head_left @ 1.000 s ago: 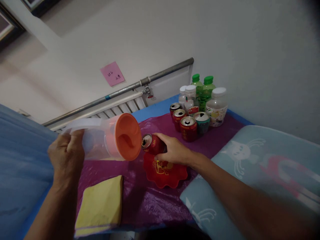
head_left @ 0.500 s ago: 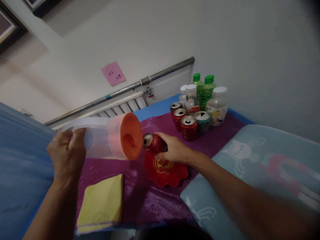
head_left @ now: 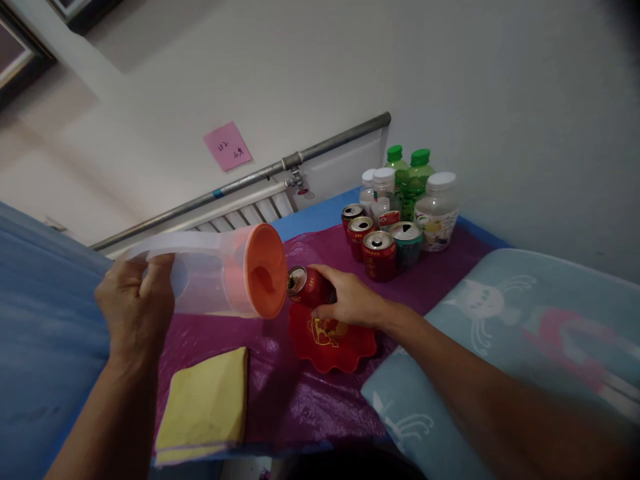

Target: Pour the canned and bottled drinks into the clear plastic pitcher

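Observation:
My left hand is closed round the handle of a clear plastic pitcher, which lies tilted on its side in the air. The pitcher's orange lid faces right, close to a red can. That can is gripped in my right hand, tipped with its opened top toward the lid. Beneath the can is a red scalloped plate with a yellow print. Whether any liquid passes between pitcher and can cannot be made out.
Several cans, clear jars and green-capped bottles stand at the back right. A folded yellow cloth lies at the front left, on purple sheeting. A light-blue cushion is at the right.
The pitcher has shifted very slightly to the right, its lid nearer the held can. Both hands keep their grips.

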`<action>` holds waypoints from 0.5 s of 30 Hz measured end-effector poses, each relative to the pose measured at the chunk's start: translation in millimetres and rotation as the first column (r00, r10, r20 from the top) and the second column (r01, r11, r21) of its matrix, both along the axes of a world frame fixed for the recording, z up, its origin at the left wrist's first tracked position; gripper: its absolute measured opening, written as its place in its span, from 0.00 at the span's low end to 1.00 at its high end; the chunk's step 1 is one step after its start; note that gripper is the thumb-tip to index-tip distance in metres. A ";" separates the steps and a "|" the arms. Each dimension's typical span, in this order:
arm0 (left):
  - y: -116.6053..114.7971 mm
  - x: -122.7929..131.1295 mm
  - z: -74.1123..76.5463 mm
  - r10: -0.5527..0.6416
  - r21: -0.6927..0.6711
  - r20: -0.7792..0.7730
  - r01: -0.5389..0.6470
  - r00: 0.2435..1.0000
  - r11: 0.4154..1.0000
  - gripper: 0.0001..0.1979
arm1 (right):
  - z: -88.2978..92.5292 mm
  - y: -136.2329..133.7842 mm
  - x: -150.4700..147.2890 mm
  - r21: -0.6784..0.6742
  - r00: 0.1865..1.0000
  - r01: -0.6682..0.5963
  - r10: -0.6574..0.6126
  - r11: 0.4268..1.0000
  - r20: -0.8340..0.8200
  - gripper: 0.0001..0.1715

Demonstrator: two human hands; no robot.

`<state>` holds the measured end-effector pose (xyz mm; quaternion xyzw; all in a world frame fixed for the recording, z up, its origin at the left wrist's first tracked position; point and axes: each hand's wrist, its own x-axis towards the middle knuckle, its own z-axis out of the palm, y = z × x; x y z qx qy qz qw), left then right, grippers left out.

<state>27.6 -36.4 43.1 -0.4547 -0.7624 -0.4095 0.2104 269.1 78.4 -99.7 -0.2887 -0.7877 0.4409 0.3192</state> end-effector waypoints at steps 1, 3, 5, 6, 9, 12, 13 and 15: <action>-0.6 0.9 0.8 0.007 -0.005 -0.042 -0.007 0.999 1.000 0.19 | -0.5 0.3 0.0 -0.004 1.000 -0.001 0.001 1.000 -0.002 0.46; -1.3 2.4 2.1 0.011 -0.019 -0.099 -0.013 0.995 1.000 0.19 | -1.4 0.9 0.0 -0.009 1.000 -0.008 0.008 1.000 -0.018 0.45; -1.3 3.7 3.3 0.023 -0.030 -0.132 -0.027 0.991 0.999 0.19 | -2.0 1.4 0.1 -0.014 0.999 -0.016 0.016 1.000 -0.041 0.45; -1.1 4.4 3.7 0.023 -0.033 -0.137 -0.028 0.990 0.999 0.19 | -2.3 1.6 0.2 -0.016 0.999 -0.023 0.022 1.000 -0.048 0.44; -0.3 6.8 5.0 0.012 -0.032 -0.141 -0.016 0.990 0.999 0.18 | -2.5 2.1 0.4 -0.013 0.998 -0.034 0.033 0.999 -0.055 0.44; -0.1 10.0 6.7 0.021 -0.017 -0.169 -0.024 0.985 1.000 0.18 | -1.8 2.3 0.7 -0.005 0.997 -0.039 0.038 0.999 -0.068 0.43; -0.4 11.1 7.5 0.024 -0.014 -0.173 -0.026 0.985 1.000 0.17 | -1.3 2.2 0.8 -0.004 0.996 -0.041 0.040 0.999 -0.074 0.43; -1.4 12.5 8.9 0.004 -0.027 -0.123 -0.007 0.992 1.000 0.15 | -0.2 1.8 1.0 -0.005 0.997 -0.040 0.040 0.999 -0.073 0.42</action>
